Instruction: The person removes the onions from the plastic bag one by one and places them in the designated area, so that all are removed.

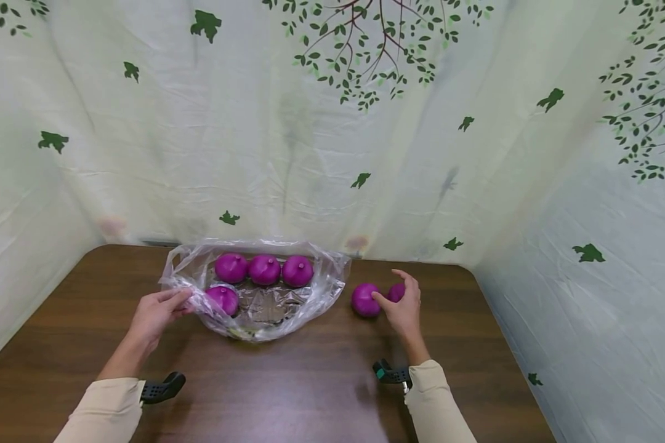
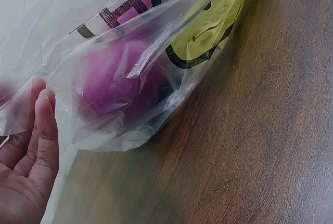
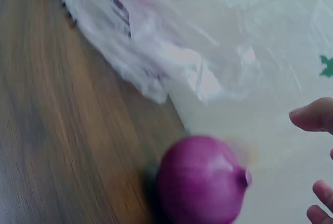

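Observation:
A clear plastic bag (image 1: 332,289) lies open-mouthed on the table, with a row of three red onions (image 1: 265,269) at its back and another red onion (image 1: 223,299) at its front left. My left hand (image 1: 157,314) pinches the bag's left edge between thumb and fingers; in the left wrist view the film passes by the fingers (image 2: 46,130). Right of the bag sit two more red onions. My right hand (image 1: 404,307) is spread over them, its thumb overlapping the nearer onion (image 1: 364,299) and its palm partly hiding the farther onion (image 1: 396,291).
The brown wooden table (image 1: 310,394) runs back to a pale curtain (image 1: 288,154) printed with leaves, which also closes off both sides. Black printed letters and a yellow smiling face (image 2: 205,31) mark the bag's front. Each wrist wears a black band (image 1: 163,389).

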### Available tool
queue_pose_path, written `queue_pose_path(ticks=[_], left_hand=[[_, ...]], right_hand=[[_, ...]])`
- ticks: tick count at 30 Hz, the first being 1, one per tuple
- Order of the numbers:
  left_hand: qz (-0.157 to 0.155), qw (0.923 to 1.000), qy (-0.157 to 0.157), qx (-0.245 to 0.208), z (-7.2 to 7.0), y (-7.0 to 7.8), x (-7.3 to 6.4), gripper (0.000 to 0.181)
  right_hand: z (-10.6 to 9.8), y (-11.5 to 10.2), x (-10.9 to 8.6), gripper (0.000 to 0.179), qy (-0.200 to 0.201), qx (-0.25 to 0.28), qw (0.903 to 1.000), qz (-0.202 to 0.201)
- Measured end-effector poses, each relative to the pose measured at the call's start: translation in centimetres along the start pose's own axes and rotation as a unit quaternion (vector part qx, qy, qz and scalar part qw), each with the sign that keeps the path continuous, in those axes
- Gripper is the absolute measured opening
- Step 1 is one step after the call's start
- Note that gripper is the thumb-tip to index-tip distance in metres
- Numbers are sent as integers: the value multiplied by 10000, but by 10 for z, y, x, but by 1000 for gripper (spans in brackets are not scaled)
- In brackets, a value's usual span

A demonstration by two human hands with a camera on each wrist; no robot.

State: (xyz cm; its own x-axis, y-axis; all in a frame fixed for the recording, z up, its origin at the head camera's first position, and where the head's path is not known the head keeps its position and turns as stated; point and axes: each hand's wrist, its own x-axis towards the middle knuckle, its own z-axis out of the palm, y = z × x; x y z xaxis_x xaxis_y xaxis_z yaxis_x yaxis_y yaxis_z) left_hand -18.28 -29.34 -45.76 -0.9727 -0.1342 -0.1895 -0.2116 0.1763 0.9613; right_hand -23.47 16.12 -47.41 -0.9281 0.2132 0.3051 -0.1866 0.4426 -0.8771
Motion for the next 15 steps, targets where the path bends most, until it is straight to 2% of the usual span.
queue_pose_path(ticks=[5, 15], left_hand=[[-14, 10000, -22, 10, -2, 1, -2, 61], [-146, 9996, -51, 227, -4, 1, -4, 65]], right_hand=[[12, -9, -5, 60, -117, 435, 9986, -277], [31, -27, -18, 56, -556, 868, 9941, -340]])
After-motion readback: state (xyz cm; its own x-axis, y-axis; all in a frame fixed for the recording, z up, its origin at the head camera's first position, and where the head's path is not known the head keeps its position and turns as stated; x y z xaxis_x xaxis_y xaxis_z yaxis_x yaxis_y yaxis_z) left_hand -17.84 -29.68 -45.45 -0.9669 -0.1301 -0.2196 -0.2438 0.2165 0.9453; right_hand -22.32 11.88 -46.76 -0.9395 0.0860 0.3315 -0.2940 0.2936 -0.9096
